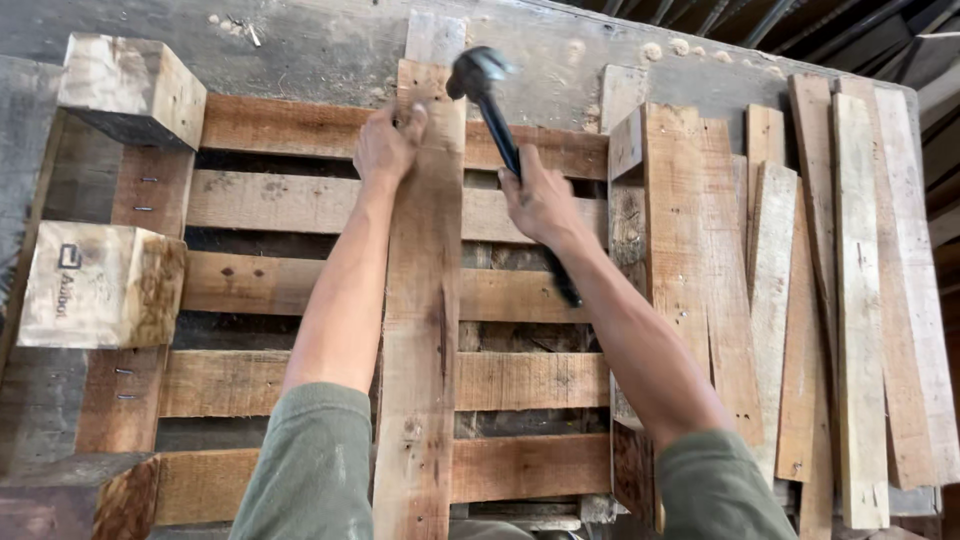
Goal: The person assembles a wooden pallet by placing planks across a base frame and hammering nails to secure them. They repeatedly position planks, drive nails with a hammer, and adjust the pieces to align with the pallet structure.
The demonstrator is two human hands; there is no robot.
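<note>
A wooden pallet lies in front of me with several horizontal slats. One long plank runs lengthwise across them down the middle. My left hand presses on the plank near its far end, fingers pinched together as if holding something small that I cannot make out. My right hand grips the dark handle of a hammer, its black head raised and blurred just above the plank's far end, to the right of my left hand.
Three thick wooden blocks sit along the pallet's left side, with nails showing in the board between them. A stack of loose planks leans on the right. A grey worn surface lies beyond the pallet.
</note>
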